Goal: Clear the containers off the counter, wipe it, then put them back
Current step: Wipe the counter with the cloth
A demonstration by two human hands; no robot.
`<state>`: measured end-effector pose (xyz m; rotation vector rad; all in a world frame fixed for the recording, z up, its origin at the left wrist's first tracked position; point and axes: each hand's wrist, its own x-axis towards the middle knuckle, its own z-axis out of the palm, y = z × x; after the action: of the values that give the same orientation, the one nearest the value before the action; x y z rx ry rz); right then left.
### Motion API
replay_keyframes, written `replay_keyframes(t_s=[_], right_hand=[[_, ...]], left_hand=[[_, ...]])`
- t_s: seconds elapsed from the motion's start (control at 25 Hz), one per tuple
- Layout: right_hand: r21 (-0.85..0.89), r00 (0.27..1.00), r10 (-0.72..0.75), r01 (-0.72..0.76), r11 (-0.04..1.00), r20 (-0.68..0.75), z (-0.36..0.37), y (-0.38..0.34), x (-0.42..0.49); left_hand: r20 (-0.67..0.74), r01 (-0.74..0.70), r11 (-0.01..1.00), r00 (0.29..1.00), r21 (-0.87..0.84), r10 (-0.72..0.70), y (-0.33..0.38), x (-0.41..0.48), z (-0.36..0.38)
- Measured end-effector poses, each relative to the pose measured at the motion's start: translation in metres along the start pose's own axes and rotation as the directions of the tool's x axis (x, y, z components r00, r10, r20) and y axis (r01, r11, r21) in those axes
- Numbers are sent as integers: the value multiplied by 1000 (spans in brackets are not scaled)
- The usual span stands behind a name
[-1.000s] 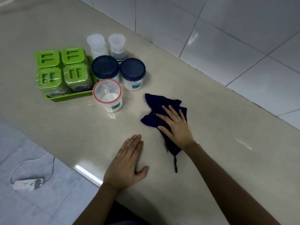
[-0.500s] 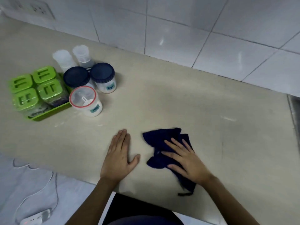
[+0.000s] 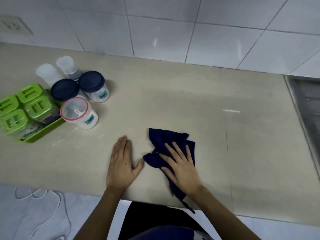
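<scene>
Both hands lie flat, fingers spread: right hand (image 3: 181, 168) presses the cloth (image 3: 166, 144), left hand (image 3: 121, 163) bare counter (image 3: 190, 104); jars (image 3: 78, 101) sit far-left, probably nearer the left.

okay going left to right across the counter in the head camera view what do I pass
Green tray of green-lidded jars → red-rimmed container → left hand → dark blue cloth under the right hand → metal sink edge.

Beige counter (image 3: 173, 104): containers (image 3: 72, 99), cloth (image 3: 166, 144).
</scene>
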<state>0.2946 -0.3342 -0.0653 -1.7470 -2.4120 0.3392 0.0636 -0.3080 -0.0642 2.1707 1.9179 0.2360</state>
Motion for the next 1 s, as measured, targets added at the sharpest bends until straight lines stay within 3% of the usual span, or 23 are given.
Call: replay_keyframes(t_s=[0.08,0.24,0.4,0.52,0.6,0.8,1.0], right_hand=[[8,995,-67,67,998,72,-5,7,-1],[11,997,-39,39,999,65,-8,10,-8],[22,997,81,-81,997,-9,-11,31,-39],[45,957,271,-267,963,-109,-20,70,-78],[67,881,433,-429,901,-189,-25,99,-111],[171,537,794,-786,594,-285,-33,140,-167],[176,489,841,-829,530,-232,-35,136,-160]], left_hand=[[21,-5,999,1000,33,5,2,-1,-1],[23,-11,982,1000,188,7,13,-3,-6],[27,-139,983,990,118,137,57,8,-5],[39,-218,975,975,40,217,98,17,4],[60,-287,957,957,35,284,111,18,10],[114,-343,938,935,51,336,107,5,24],[66,-337,941,939,-18,337,106,12,16]])
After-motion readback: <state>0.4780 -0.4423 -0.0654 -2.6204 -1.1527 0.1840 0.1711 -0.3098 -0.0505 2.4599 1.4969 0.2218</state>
